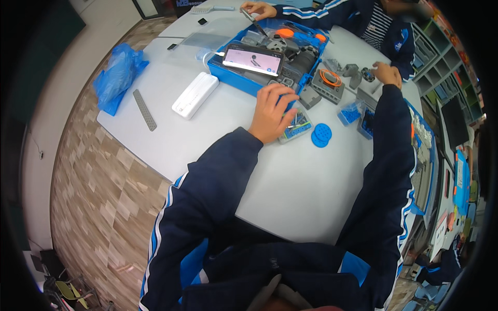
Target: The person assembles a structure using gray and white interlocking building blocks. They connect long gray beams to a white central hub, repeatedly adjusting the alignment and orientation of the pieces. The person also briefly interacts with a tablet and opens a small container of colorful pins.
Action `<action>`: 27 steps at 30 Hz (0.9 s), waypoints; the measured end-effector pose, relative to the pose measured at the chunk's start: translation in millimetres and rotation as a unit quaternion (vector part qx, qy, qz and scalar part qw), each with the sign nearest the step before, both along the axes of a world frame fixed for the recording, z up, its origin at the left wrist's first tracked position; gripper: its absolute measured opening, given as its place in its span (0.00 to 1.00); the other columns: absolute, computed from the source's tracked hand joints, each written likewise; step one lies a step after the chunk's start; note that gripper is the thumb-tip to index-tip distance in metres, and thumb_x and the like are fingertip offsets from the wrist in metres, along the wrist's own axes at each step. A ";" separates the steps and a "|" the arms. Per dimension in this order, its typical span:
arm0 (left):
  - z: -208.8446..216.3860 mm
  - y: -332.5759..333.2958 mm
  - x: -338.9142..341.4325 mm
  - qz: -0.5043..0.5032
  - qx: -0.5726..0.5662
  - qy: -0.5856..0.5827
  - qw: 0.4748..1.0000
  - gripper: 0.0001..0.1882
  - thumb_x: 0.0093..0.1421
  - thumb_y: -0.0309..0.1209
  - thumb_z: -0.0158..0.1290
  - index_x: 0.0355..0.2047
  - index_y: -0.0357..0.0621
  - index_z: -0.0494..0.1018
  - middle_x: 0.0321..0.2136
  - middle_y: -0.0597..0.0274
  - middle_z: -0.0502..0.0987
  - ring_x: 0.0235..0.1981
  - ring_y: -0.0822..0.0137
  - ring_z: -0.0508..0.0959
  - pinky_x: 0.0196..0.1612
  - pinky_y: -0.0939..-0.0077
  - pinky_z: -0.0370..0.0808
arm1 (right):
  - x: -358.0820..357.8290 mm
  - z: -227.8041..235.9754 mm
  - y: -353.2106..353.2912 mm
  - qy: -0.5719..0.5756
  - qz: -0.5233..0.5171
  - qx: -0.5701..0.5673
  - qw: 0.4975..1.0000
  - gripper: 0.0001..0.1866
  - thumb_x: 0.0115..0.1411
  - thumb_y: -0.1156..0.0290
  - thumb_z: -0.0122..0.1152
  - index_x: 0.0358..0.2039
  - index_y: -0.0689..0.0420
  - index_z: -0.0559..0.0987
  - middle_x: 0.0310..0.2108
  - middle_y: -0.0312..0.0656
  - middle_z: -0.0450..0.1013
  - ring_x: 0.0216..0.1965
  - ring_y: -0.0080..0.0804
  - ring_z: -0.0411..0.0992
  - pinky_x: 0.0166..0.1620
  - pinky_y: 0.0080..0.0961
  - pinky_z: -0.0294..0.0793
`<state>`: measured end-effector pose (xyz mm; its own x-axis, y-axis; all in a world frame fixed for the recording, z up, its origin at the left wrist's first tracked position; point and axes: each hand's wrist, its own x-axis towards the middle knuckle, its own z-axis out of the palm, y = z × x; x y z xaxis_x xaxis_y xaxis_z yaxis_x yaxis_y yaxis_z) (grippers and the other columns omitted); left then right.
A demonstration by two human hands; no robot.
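Observation:
My left hand (271,115) is over a small clear box (296,129) of little parts, its fingers apart and bent, holding nothing visible. Two round blue plates (321,135) overlap on the table just right of that box. Farther right, my right hand (388,76) is curled beside a small dark wheel-like part (367,75) and a grey piece (354,76). What its fingers hold, if anything, cannot be made out. Beyond my left hand, a phone (252,60) with a lit screen rests across a blue bin (233,80) of grey and orange parts.
A white power bank (195,95), cabled to the phone, lies left of the bin. Nearby are a grey perforated beam (144,110) and a blue plastic bag (116,78). Right are a grey block with an orange cable (328,85) and blue-part boxes (350,112). Another person's hand (258,9) holds something dark.

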<state>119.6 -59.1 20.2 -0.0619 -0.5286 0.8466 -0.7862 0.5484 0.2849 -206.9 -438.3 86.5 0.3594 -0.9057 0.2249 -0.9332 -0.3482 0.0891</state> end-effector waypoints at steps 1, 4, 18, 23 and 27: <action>-0.2 0.3 0.1 0.004 0.001 0.001 1.000 0.14 0.59 0.32 0.57 0.46 0.44 0.75 0.49 0.59 0.72 0.55 0.52 0.67 0.56 0.55 0.63 | 3.9 18.8 18.4 -0.004 0.023 0.017 1.000 0.20 0.54 0.60 0.64 0.46 0.56 0.83 0.43 0.54 0.80 0.48 0.52 0.78 0.52 0.42 0.75; -0.8 0.1 1.8 0.020 -0.001 0.003 1.000 0.14 0.60 0.32 0.56 0.46 0.44 0.75 0.49 0.59 0.72 0.55 0.52 0.67 0.56 0.55 0.63 | 24.1 63.7 92.6 -0.001 0.064 0.036 0.997 0.21 0.56 0.59 0.64 0.46 0.58 0.82 0.38 0.55 0.81 0.42 0.51 0.80 0.48 0.42 0.76; 18.2 -22.1 87.3 0.239 -0.022 -0.068 0.969 0.15 0.63 0.36 0.54 0.50 0.51 0.77 0.53 0.64 0.73 0.58 0.53 0.65 0.60 0.53 0.58 | 11.3 72.3 423.8 -0.078 0.343 0.463 0.814 0.27 0.61 0.58 0.66 0.57 0.57 0.75 0.39 0.48 0.77 0.37 0.38 0.77 0.41 0.33 0.76; 5.8 -30.4 95.3 0.237 0.031 -0.097 0.966 0.16 0.70 0.40 0.46 0.52 0.56 0.79 0.56 0.67 0.75 0.61 0.56 0.63 0.64 0.53 0.53 | -2.3 69.2 446.8 -0.120 0.307 0.472 0.818 0.28 0.63 0.54 0.64 0.57 0.59 0.75 0.40 0.50 0.77 0.40 0.42 0.77 0.47 0.32 0.76; -0.8 -33.5 93.5 0.247 0.054 -0.103 0.962 0.17 0.70 0.42 0.45 0.52 0.56 0.78 0.57 0.66 0.74 0.62 0.55 0.62 0.65 0.51 0.51 | -6.6 66.6 453.6 -0.136 0.304 0.475 0.815 0.28 0.63 0.55 0.64 0.58 0.59 0.75 0.41 0.50 0.77 0.41 0.42 0.77 0.48 0.32 0.76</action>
<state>213.1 -92.6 19.5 0.0584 -0.6213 0.7814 -0.9893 0.0689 0.1288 -213.5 15.2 153.2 0.8599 -0.3910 -0.3281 -0.5035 -0.5443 -0.6710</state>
